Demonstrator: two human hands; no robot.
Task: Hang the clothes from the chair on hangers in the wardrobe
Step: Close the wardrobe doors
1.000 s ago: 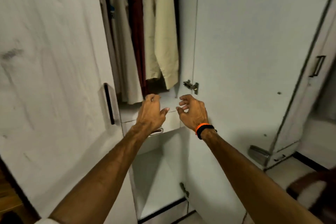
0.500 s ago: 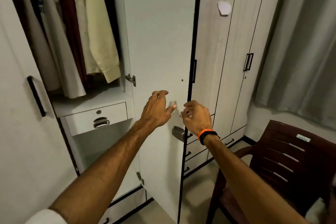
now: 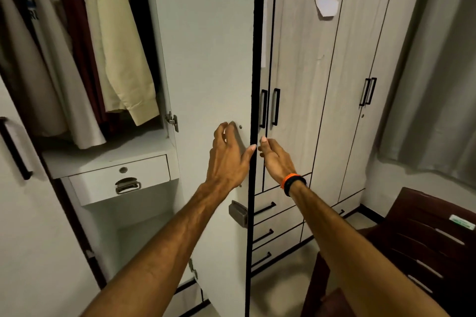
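Observation:
The wardrobe stands open, and its right door swings out toward me with its black edge facing me. Inside at the upper left hang a cream shirt, a dark red garment and a white garment. My left hand is raised in front of the door's inner face, fingers loosely spread, holding nothing. My right hand is just past the door's edge, fingers relaxed and empty, with an orange and black band on the wrist. A dark brown plastic chair stands at the lower right; no clothes show on it.
The left wardrobe door with a black handle stands open at the left. A white drawer with a metal pull sits under the hanging space. Shut wardrobe doors and small drawers lie to the right, grey curtains beyond.
The view has swung right from the wardrobe interior toward the door edge and chair. Both hands moved right with it, from the drawer area to the open right door's edge.

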